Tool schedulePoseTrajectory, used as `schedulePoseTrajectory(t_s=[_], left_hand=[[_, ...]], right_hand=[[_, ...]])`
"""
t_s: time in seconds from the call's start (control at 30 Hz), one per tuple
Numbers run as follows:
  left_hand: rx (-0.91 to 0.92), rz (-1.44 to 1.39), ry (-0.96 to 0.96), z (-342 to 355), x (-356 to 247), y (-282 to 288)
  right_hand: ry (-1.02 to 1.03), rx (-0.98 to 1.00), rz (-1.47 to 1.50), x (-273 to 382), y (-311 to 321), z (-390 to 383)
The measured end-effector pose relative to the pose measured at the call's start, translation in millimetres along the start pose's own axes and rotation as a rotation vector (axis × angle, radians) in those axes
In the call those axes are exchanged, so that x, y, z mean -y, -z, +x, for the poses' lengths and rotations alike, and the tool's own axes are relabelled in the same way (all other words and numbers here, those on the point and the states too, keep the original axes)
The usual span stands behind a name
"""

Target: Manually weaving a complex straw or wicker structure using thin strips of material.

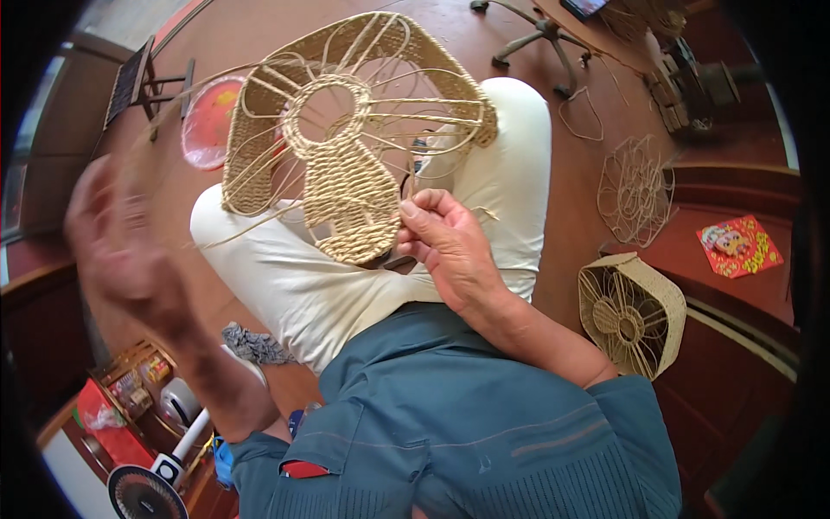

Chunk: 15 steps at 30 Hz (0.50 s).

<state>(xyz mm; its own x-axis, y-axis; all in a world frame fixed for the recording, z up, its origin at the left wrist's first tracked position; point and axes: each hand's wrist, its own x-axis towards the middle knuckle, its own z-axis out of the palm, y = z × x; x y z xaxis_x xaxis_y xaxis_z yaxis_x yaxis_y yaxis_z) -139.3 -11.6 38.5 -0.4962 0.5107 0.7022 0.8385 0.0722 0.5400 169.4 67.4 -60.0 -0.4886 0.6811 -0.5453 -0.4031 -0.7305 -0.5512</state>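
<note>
Across my knees rests a half-made basket of pale twisted straw cord (353, 186), with woven sides and a frame of looped wires. A ring sits at its middle, and one petal-shaped section below the ring is filled with weaving. My right hand (445, 238) pinches the right edge of that petal between thumb and fingers. My left hand (130, 233) is raised out to the left, smeared by motion. A straw strand (246, 232) stretches from the petal toward it; whether the fingers hold the strand is hidden by the blur.
A similar basket (635, 316) stands on the floor at right, near a bare wire frame (635, 190). A red basin (212, 121) lies beyond my left knee. At lower left are a fan (147, 493) and a shelf of goods. A chair base (545, 35) stands at the back.
</note>
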Motion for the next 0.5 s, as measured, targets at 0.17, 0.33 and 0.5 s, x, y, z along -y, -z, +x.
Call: schedulePoseTrajectory(t_s=[0.17, 0.33, 0.5], left_hand=[[0.574, -0.397, 0.323, -70.5, -69.3, -51.7], [0.623, -0.103, -0.124, -92.1, -80.4, -66.6], [0.724, -0.047, 0.067, -98.1, -68.9, -61.5]], right_hand=[[-0.012, -0.018, -0.020, 0.3, -1.8, -4.7], [-0.012, -0.023, -0.074, 0.4, 1.8, -6.2], [-0.030, 0.000, -0.105, 3.5, 3.8, -4.6]])
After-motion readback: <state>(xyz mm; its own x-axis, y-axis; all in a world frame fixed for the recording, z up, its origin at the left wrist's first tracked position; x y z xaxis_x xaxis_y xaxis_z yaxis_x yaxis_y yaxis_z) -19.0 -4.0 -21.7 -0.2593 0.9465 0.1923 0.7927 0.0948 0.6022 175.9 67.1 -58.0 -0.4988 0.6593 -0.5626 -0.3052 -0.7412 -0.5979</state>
